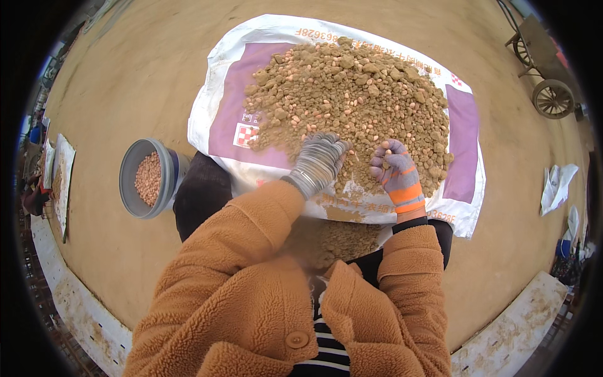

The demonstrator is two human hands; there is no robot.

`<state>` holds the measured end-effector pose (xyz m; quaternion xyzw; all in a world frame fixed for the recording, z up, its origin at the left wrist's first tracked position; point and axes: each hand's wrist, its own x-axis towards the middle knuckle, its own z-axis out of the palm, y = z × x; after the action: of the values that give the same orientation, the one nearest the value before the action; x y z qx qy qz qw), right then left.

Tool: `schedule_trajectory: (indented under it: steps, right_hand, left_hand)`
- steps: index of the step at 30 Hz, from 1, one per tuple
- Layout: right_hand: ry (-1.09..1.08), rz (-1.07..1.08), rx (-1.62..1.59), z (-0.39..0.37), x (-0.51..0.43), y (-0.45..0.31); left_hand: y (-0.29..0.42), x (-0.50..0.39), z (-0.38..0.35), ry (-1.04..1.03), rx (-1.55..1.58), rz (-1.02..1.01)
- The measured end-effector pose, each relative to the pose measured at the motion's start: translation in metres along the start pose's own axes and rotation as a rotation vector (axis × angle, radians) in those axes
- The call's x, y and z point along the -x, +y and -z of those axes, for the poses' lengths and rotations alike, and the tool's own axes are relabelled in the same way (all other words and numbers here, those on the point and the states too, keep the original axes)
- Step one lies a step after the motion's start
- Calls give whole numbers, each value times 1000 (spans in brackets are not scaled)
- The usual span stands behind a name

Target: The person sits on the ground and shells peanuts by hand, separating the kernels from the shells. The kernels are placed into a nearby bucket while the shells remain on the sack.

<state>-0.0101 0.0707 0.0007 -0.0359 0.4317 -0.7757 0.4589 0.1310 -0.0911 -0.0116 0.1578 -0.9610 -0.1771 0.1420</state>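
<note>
A broad heap of brown soil clods [320,77] mixed with pinkish peanut kernels [347,96] lies on a white and purple woven sack [464,141] before me. My left hand [318,160], in a grey striped glove, rests at the near edge of the heap. Its fingers point down into the soil, and what they hold is hidden. To the right, my right hand [395,172] wears a purple-grey glove with orange bands. Its thumb and fingers are pinched together, with a small pale peanut kernel [387,152] at their tips.
Left of my knee stands a grey bucket [162,151] partly filled with peanut kernels [148,179]. More soil [344,242] lies beneath the sack's near edge. A spoked-wheel cart [553,99] stands at the far right, and a white bag [558,188] lies on the ground nearer.
</note>
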Motion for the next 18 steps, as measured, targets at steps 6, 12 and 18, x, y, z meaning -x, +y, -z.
schedule_trajectory:
  steps: [6, 12, 18]
  right_hand:
    - [180, -60, 512, -8, -2, 6]
    - [-67, 97, 1335, -22, 12, 21]
    - [-103, 288, 1776, -23, 12, 46]
  left_hand:
    - [18, -22, 3, -277, -84, 75]
    - [14, -28, -2, -269, -57, 120]
    - [-28, -25, 0, 62, 921, 488]
